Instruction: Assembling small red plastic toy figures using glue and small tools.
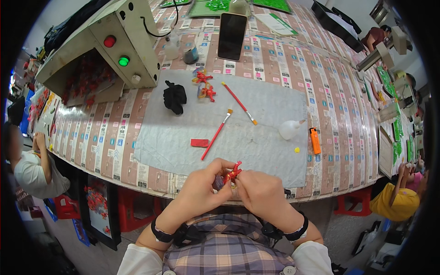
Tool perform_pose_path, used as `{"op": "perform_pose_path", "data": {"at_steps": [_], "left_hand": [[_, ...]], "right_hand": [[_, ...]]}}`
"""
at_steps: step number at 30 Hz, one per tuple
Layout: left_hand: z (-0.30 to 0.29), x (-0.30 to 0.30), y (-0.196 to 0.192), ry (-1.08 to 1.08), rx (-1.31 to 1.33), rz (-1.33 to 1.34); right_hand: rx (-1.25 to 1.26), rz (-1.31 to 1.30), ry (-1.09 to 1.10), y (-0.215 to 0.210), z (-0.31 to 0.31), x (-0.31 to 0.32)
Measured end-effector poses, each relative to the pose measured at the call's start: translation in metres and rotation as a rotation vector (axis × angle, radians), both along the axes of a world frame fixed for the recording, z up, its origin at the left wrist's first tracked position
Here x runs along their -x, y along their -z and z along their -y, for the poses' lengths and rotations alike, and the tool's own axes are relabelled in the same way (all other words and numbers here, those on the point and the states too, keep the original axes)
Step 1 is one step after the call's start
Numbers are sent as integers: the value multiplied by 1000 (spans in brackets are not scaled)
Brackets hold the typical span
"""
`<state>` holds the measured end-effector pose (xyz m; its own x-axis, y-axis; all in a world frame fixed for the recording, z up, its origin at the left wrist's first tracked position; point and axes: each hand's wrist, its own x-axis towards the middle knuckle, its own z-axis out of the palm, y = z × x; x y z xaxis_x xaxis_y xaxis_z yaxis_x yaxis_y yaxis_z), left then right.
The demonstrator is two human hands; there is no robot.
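Note:
Close to the table's front edge, a small red figurine with gold marks (232, 173) is held between my two hands. My left hand (200, 185) has its thumb and fingers closed round the figurine's left side. From the other side my right hand (262, 189) pinches it, and those fingertips are partly hidden. On the grey cloth (270, 158) ahead lie two red-handled paintbrushes, one brush (217, 134) slanting near the middle and another brush (239, 103) farther off. A small red block (199, 143) rests left of the nearer brush.
Two more red figurines (208, 93) and a crumpled black cloth (175, 97) lie at the back. A white squeeze bottle (290, 129) and an orange lighter (315, 140) are at right. A phone (232, 36) stands upright behind. A metal box with lights (103, 46) occupies the left.

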<state>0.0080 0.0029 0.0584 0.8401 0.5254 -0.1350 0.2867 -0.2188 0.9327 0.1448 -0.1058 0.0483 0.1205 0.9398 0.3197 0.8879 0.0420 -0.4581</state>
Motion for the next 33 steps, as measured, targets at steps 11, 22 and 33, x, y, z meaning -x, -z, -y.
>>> {"op": "perform_pose_path", "data": {"at_steps": [11,22,33], "left_hand": [[-17,24,21,-212,382,281],[-18,43,21,-103,494,382],[-15,50,17,-95,655,411]], "right_hand": [[222,184,164,30,-17,-29],[126,504,-67,31,-93,-30],[43,472,-145,39,-103,-53]]}}
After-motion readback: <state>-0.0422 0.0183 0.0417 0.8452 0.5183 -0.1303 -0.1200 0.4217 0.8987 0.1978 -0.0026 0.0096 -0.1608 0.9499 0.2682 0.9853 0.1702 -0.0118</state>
